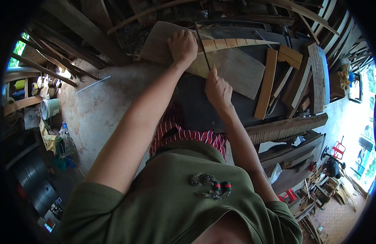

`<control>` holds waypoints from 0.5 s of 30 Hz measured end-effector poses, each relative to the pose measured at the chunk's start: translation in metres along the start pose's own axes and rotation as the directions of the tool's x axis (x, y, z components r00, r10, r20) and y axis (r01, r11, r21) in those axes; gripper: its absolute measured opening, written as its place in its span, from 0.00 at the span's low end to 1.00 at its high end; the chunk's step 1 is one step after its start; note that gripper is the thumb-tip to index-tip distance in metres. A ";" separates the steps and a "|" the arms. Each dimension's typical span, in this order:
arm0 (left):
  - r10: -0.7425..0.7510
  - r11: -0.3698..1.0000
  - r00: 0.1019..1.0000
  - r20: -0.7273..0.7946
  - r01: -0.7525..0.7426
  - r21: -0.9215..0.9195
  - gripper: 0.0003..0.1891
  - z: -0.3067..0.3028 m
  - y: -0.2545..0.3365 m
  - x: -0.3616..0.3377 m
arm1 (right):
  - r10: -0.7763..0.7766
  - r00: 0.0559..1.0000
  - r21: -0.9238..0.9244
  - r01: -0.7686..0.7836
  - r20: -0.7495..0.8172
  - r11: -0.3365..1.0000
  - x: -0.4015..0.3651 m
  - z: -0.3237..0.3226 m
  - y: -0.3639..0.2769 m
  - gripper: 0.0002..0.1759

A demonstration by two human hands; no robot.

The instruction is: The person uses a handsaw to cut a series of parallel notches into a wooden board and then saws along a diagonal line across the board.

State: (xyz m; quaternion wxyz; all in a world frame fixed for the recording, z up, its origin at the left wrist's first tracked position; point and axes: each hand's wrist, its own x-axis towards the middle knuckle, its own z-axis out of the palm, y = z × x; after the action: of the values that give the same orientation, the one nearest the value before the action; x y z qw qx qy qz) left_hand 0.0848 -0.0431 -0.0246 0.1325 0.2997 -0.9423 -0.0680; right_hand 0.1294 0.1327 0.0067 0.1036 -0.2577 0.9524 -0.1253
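A pale curved wooden strip with several dark lines across it lies over a flat wooden board on the dark worktop. My left hand is closed at the strip's left end and bears down there; its fingertips are hidden. My right hand is closed around the near end of a narrow dark saw. The saw's thin blade points away from me and crosses the strip just right of my left hand. Whether its edge is inside the wood cannot be made out.
Wooden offcuts and a long light plank lie to the right on the dark worktop. Toothed circular blades stand below its right side. A bucket and a thin white rod are at left. Timber leans behind.
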 end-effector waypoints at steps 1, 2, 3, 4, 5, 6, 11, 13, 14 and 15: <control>-0.004 1.000 1.000 0.027 0.004 -0.001 0.15 -0.003 0.001 0.000 | -0.022 0.999 0.022 0.023 -0.046 0.999 0.014 0.001 -0.003 0.06; -0.006 1.000 0.999 0.049 0.006 -0.003 0.15 -0.006 0.003 0.001 | -0.044 0.994 0.042 0.048 -0.098 0.998 0.029 0.002 -0.005 0.06; -0.003 1.000 0.999 0.045 0.003 -0.003 0.15 -0.006 0.003 0.002 | -0.044 0.994 0.043 0.049 -0.103 0.998 0.042 0.004 -0.008 0.06; -0.005 1.000 0.999 0.052 0.006 -0.008 0.15 -0.005 0.001 0.002 | -0.071 0.989 0.061 0.079 -0.130 0.995 0.055 0.007 -0.012 0.06; -0.007 1.000 0.998 0.059 0.008 -0.015 0.15 -0.004 0.002 0.002 | -0.096 0.983 0.075 0.109 -0.159 0.991 0.060 0.008 -0.012 0.06; -0.006 1.000 0.999 0.054 0.007 -0.019 0.15 -0.003 0.002 0.002 | -0.097 0.982 0.071 0.110 -0.164 0.991 0.057 0.007 -0.011 0.06; 0.013 1.000 1.000 -0.013 -0.013 -0.005 0.14 0.003 0.000 0.001 | -0.018 0.998 0.037 0.020 -0.055 0.999 0.000 0.003 0.004 0.06; 0.007 1.000 1.000 0.001 -0.007 -0.007 0.15 0.000 0.000 0.001 | 0.005 1.000 0.022 -0.005 -0.002 1.000 0.004 0.002 0.000 0.08; 0.013 1.000 1.000 0.013 -0.013 -0.009 0.15 -0.002 0.001 0.001 | -0.010 1.000 0.037 0.011 -0.027 0.999 0.015 0.004 -0.002 0.09; 0.017 1.000 1.000 0.009 -0.017 -0.009 0.15 -0.002 0.004 0.000 | -0.025 0.998 0.051 0.028 -0.056 0.998 0.025 0.004 -0.003 0.10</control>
State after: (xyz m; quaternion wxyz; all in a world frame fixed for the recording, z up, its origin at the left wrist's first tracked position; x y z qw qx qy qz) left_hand 0.0830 -0.0405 -0.0215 0.1302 0.2907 -0.9452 -0.0723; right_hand 0.1107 0.1165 0.0005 0.0824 -0.2639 0.9479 -0.1581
